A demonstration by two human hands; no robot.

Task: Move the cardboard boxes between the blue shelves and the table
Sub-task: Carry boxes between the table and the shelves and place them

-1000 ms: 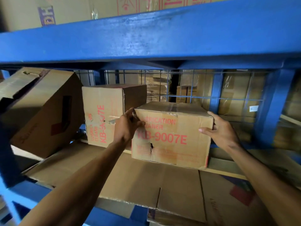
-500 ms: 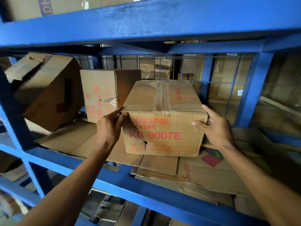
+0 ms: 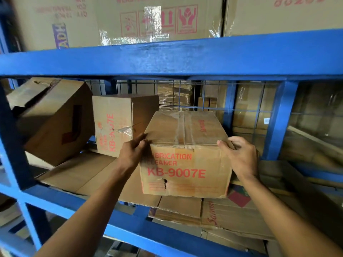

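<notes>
A taped cardboard box (image 3: 185, 154) printed "KB-9007E" in red stands on flattened cardboard on the middle level of the blue shelf (image 3: 167, 58). My left hand (image 3: 132, 152) grips its upper left corner. My right hand (image 3: 239, 155) grips its upper right corner, fingers curled over the top edge. A second box (image 3: 118, 123) with the same red print stands behind and to the left. A larger tilted box (image 3: 53, 117) leans at the far left of the same level.
Flattened cardboard sheets (image 3: 89, 175) cover the shelf floor, some overhanging the front rail (image 3: 130, 230). Blue uprights stand at left (image 3: 11, 138) and right (image 3: 280, 119). A wire mesh back (image 3: 185, 93) closes the shelf. Large boxes (image 3: 148, 19) fill the level above.
The KB-9007E box has come forward and its top now shows. My hands have shifted up from its sides to the top front corners. The camera view has tilted up.
</notes>
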